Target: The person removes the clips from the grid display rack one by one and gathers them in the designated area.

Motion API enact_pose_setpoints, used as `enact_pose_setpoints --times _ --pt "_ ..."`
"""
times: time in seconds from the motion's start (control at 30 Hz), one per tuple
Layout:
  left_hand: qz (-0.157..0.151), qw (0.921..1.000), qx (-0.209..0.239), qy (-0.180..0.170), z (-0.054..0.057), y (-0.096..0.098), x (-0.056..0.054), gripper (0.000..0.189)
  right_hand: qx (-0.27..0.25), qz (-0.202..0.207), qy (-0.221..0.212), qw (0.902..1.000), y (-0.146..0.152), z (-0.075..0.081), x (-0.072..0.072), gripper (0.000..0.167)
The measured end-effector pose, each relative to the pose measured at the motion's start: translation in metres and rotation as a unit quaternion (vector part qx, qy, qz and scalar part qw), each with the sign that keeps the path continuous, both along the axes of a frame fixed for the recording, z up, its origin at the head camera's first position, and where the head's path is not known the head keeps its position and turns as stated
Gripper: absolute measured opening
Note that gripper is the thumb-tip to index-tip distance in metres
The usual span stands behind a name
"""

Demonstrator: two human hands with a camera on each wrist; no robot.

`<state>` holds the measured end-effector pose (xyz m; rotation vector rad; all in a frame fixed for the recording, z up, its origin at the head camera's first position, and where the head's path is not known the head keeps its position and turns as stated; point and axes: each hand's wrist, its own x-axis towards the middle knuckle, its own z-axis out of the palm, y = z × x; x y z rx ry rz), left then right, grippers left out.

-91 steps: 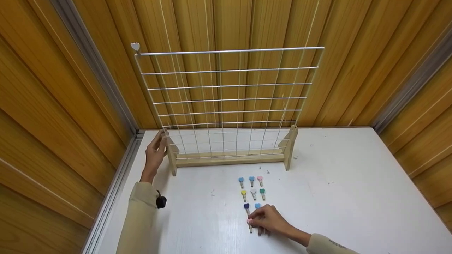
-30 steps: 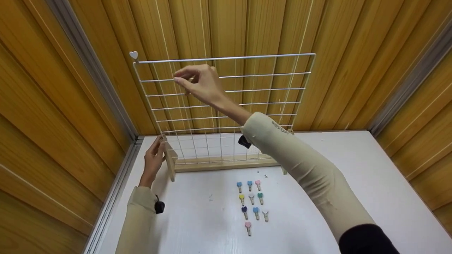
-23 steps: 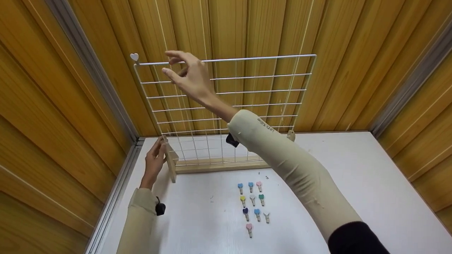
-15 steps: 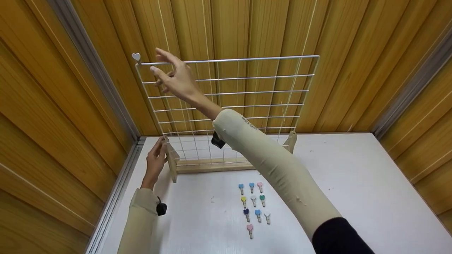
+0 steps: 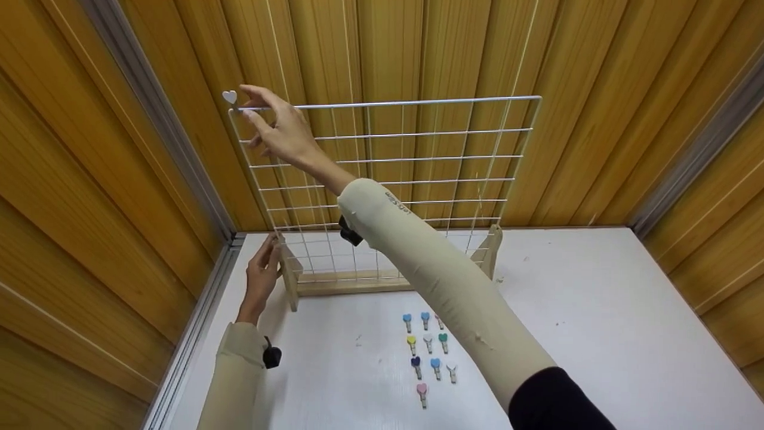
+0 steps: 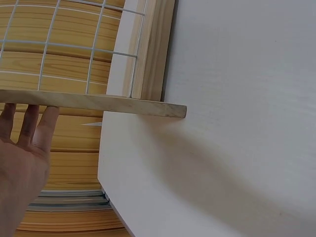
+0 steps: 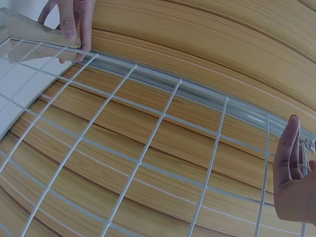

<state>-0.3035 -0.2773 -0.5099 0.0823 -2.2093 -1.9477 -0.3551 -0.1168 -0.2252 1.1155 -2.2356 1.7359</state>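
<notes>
A white wire grid [image 5: 394, 159] stands in a wooden stand [image 5: 352, 287] on the white table. A white heart-topped clothespin [image 5: 230, 97] sits upright at the grid's top left corner. My right hand [image 5: 286, 132] is raised in front of the upper left wires, thumb and index finger spread, fingertips just right of this clothespin. The right wrist view shows the right hand [image 7: 296, 190] close to the grid's edge. My left hand [image 5: 261, 270] holds the stand's left upright; in the left wrist view, its fingers [image 6: 45, 129] lie against the wooden piece [image 6: 98, 102].
Several heart-topped clothespins lie in short rows on the table, including a yellow one [image 5: 411, 341], a green one [image 5: 443, 339] and a pink one [image 5: 422, 391]. My right sleeve [image 5: 441, 280] crosses before the grid and partly covers another pink one. Wooden-panelled walls [image 5: 597, 119] enclose the table.
My right hand has left the loose clothespins, risen to the grid and moved left towards the clothespin on the corner, its pinched fingers spreading. A white clothespin formerly hidden shows. The left hand stays put.
</notes>
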Motion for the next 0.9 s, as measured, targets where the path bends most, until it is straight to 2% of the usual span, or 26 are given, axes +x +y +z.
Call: enact_pose_setpoints --times 0.23,0.4,0.53,0.73,0.9 --pt "0.004 1.0000 0.001 0.005 0.000 -0.003 0.001 0.057 -0.013 0.018 -0.029 0.9993 -0.007 0.004 -0.002 0.044" --pt "0.008 0.9999 -0.005 0.006 -0.003 -0.004 0.004 0.057 -0.038 0.027 -0.071 0.9964 -0.013 0.008 -0.001 0.042" --pt "0.012 0.9998 -0.013 0.006 -0.004 -0.004 0.005 0.058 -0.074 0.006 -0.092 0.9930 -0.020 0.011 0.002 0.036" --pt "0.016 0.9998 -0.013 0.006 -0.004 -0.001 0.007 0.057 -0.108 -0.052 -0.084 0.9891 -0.027 0.010 0.007 0.030" --pt "0.018 0.9997 -0.017 0.002 -0.001 0.000 0.008 0.057 -0.147 -0.054 -0.097 0.9829 -0.028 0.009 0.009 0.029"
